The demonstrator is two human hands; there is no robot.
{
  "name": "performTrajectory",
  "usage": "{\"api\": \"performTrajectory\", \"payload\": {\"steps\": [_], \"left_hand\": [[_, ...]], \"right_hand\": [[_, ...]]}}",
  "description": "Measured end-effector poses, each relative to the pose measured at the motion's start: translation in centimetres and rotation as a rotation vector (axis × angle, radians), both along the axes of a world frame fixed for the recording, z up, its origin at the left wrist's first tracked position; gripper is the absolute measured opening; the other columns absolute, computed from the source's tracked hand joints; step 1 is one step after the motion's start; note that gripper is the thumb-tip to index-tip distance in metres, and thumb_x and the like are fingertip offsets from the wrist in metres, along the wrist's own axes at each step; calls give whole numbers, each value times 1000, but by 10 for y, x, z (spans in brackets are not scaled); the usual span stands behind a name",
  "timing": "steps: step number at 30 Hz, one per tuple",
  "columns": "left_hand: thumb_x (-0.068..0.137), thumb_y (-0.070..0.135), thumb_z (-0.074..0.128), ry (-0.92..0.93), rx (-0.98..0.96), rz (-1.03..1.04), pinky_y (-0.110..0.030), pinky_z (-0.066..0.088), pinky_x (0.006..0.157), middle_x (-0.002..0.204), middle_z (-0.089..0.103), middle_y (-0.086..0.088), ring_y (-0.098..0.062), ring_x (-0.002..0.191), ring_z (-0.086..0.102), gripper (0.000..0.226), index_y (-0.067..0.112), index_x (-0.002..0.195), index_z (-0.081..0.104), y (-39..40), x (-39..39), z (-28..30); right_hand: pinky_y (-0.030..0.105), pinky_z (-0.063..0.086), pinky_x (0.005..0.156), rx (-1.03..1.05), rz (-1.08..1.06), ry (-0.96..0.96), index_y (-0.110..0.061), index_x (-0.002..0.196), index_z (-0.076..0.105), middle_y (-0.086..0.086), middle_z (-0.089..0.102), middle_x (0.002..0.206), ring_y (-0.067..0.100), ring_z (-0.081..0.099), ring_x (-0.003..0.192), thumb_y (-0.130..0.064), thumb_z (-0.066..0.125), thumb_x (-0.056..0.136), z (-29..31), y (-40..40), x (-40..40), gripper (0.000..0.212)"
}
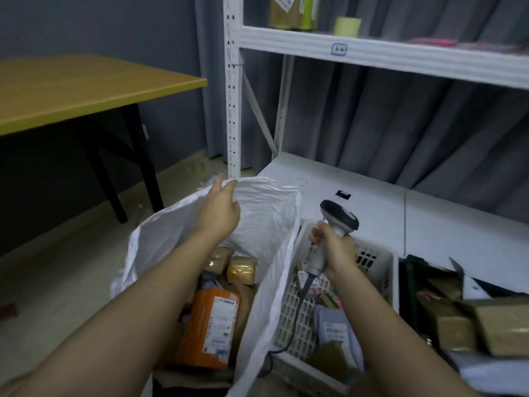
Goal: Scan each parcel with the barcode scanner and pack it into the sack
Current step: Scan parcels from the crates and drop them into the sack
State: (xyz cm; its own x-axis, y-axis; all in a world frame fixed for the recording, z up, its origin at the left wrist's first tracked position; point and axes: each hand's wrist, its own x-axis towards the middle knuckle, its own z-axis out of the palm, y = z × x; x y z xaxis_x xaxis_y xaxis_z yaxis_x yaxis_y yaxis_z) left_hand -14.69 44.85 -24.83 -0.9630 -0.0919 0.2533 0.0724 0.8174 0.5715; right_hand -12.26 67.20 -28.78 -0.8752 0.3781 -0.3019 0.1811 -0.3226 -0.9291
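A wooden table (86, 84) with black legs stands at the left against a grey wall (86, 24). A white metal shelf rack (233, 90) stands at the right, in front of a grey curtain (400, 124). The upper shelf carries a brown box (286, 12), a pale yellow tape roll (347, 26) and a pink item (435, 41). A small label (339, 49) is fixed to the shelf edge. A tape roll (197, 167) lies on the floor (57, 267) near the rack post.

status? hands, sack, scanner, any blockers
Left hand holding the far rim of the white sack open. Right hand gripping barcode scanner over the white basket. Orange parcel already in sack. Nothing blocking the mouth.
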Motion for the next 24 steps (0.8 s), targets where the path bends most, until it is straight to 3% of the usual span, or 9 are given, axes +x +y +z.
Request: {"api": "performTrajectory", "payload": {"steps": [3,6,11,15,17,19,20,22,24], "left_hand": [[96,15,51,-4,53,-138,-35,29,110,157,25,-6,-24,142,27,46,15,141,43,38,28,5],[96,19,53,-29,85,-286,-27,28,108,150,37,-5,-21,138,35,40,15,136,50,72,54,7],[98,22,51,-112,104,-411,-23,30,101,146,42,-3,-19,131,43,36,17,133,53,115,82,11],[99,23,50,-168,123,-456,-32,41,99,147,42,-3,-22,129,46,34,18,133,52,154,93,10],[99,23,49,-207,121,-472,-30,45,82,137,49,-7,-21,106,56,35,18,134,51,174,91,2],[100,23,48,-259,118,-484,-26,40,63,118,55,-10,-10,72,48,35,16,134,51,193,88,-12],[100,23,48,-286,122,-481,-22,37,58,115,55,-10,-5,66,42,34,16,133,51,203,86,-21],[100,22,48,-345,121,-486,-25,39,61,127,54,-9,-9,77,53,34,14,133,51,221,83,-43],[100,20,48,-438,138,-480,-25,42,76,137,51,-9,-24,109,57,33,11,132,52,234,82,-73]], "right_hand": [[38,54,81,-46,44,78,-11,102,59,7,70,93,16,67,77,-16,63,93,17,16,34,11],[42,51,88,-6,21,161,-11,116,58,0,71,97,16,67,86,-22,62,95,33,37,61,25],[30,53,65,-29,-4,172,-18,106,59,3,68,92,16,62,76,-23,64,93,40,79,101,14],[28,52,67,64,-42,124,-11,110,59,4,65,83,14,60,68,-18,67,91,20,119,130,22],[28,50,64,104,-28,91,-9,104,61,4,64,78,15,59,65,-17,67,90,7,134,142,17],[28,47,58,124,-12,63,-9,89,62,5,60,70,16,55,59,-14,65,91,-8,144,149,7],[28,45,55,154,-7,40,-9,81,61,6,58,66,16,53,56,-13,64,91,-16,149,152,11],[27,42,53,194,-1,-13,-10,73,58,5,55,59,16,50,51,-13,64,91,-33,155,154,20],[25,42,51,205,6,-60,-10,70,56,5,55,58,16,51,51,-14,64,91,-52,159,156,23]]}}
